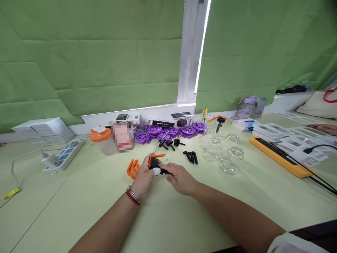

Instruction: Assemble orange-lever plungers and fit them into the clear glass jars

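Near the middle of the table, my left hand [144, 181] is closed around a black cap [154, 162] with an orange lever and a thin metal rod rising from it. White covering shows on the left thumb. My right hand [181, 178] pinches a black handle-like piece [164, 171] against the cap's right side; where they meet is partly hidden by fingers. Loose orange levers [133, 168] lie left of my hands. Beyond them are several black caps with metal rods [170, 143] and several short black handles [191, 157]. Clear glass jars [228, 166] stand to the right.
Purple wheel-shaped pieces [155, 130] lie at the back beside small boxes [181, 120]. An orange-lidded cup [101, 138] and white power strip [63, 156] are left. An orange power strip [280, 156], white packages [271, 131] and another person's hand [323, 129] are right.
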`<act>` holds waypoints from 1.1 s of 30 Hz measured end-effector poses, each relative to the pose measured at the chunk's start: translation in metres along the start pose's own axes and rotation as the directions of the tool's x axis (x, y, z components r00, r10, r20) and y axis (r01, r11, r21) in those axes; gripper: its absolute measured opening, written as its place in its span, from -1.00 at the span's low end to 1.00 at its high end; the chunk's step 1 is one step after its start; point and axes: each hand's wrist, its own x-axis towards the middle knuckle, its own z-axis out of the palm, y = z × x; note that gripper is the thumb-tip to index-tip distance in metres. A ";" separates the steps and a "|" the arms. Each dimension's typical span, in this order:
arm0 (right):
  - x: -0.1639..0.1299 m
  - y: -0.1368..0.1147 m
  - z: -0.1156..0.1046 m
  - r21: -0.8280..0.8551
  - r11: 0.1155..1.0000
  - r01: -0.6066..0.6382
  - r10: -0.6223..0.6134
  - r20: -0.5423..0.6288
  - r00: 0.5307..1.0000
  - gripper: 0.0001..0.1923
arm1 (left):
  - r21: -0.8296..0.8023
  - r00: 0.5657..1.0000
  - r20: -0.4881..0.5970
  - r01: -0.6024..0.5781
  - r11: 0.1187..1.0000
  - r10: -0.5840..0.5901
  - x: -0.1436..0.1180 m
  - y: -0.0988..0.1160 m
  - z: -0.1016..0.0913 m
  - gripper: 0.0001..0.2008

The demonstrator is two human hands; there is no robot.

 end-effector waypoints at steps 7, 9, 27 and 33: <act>-0.002 -0.012 0.014 0.566 0.797 -0.212 0.187 0.101 0.977 -0.63 | 0.466 0.956 -0.052 -0.232 0.854 0.288 -0.010 0.009 0.002 -0.58; -0.001 -0.015 0.014 0.678 0.700 -0.227 0.207 0.112 0.972 -0.68 | 0.498 0.925 -0.002 -0.329 0.802 0.380 -0.010 0.007 0.003 -0.52; 0.003 -0.017 0.002 0.920 0.203 -0.335 0.327 0.258 0.909 -0.59 | 0.776 0.891 0.258 -0.422 0.470 0.374 -0.012 0.004 0.004 0.29; 0.004 -0.015 0.004 0.918 0.208 -0.337 0.327 0.259 0.909 -0.59 | 0.818 0.888 0.199 -0.384 0.429 0.415 -0.015 0.002 0.015 0.27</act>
